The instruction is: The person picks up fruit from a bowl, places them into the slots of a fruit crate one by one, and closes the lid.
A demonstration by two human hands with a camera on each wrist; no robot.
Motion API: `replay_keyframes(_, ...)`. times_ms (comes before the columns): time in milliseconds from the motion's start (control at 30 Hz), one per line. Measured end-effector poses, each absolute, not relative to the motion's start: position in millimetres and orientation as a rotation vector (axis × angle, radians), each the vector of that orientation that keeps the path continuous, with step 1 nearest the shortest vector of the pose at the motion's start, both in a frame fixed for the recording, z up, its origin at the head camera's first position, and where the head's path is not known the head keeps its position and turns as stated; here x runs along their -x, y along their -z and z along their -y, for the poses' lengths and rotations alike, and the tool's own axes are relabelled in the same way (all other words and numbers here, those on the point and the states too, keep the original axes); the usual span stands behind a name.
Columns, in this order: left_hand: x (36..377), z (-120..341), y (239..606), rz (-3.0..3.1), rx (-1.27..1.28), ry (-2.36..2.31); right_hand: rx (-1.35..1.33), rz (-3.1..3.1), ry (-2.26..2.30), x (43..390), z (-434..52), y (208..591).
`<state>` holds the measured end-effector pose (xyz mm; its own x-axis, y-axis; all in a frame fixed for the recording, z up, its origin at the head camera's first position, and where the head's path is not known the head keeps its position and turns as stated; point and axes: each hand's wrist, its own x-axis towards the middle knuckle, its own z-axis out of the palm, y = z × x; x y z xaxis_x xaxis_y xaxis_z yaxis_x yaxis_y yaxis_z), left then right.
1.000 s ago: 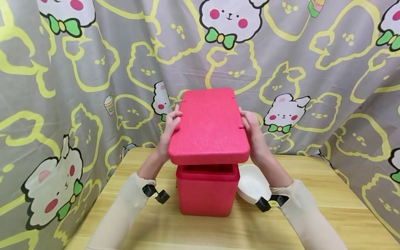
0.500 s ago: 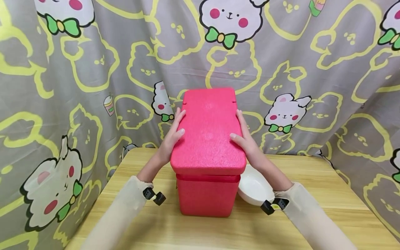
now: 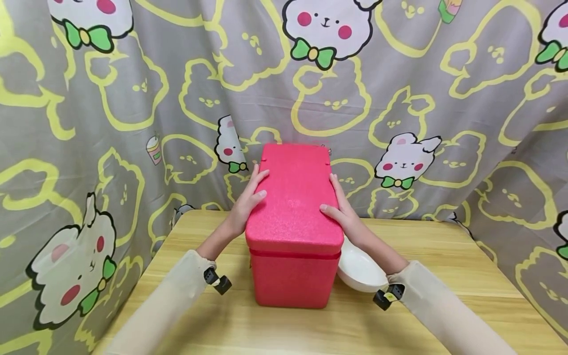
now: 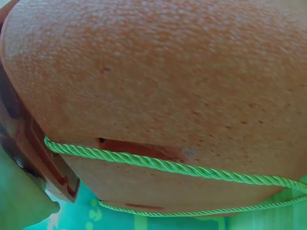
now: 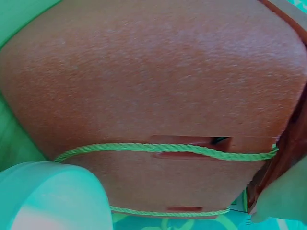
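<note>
A red lid (image 3: 293,207) sits over a tall red box (image 3: 293,281), with a thin darker red band showing under its front edge. On the lid's left side my left hand (image 3: 246,207) holds its edge, thumb on top. My right hand (image 3: 348,219) holds the opposite edge, its thumb also lying on the top face. In the left wrist view, twisted cord (image 4: 168,164) runs across the box wall (image 4: 144,86) past a slot. The right wrist view shows a similar cord (image 5: 144,147) on the other side wall. The box's inside is hidden.
A white bowl (image 3: 361,268) stands on the wooden table (image 3: 213,315), close to the box's right side under my right forearm. Grey patterned cloth (image 3: 191,88) hangs behind the table and along both sides. Black cameras are strapped to both wrists.
The lid has come down from a raised, tilted position over the dark opening onto the box. Both hands have lowered with it, and their thumbs now lie on top.
</note>
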<state>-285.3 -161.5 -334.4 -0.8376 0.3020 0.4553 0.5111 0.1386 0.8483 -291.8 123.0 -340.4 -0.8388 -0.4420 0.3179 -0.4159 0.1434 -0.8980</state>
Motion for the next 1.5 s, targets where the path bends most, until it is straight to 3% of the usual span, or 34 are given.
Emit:
replay_keyframes(1000,285.5,174.9,346.0,2.489,0.822,1.681,0.705,-2.474,1.481,280.9,-138.4,329.3)
replay_keyframes(1500,282.9,178.3,345.8,2.472,0.875,1.685,0.705,-2.450,1.521,280.0,-137.8,334.9)
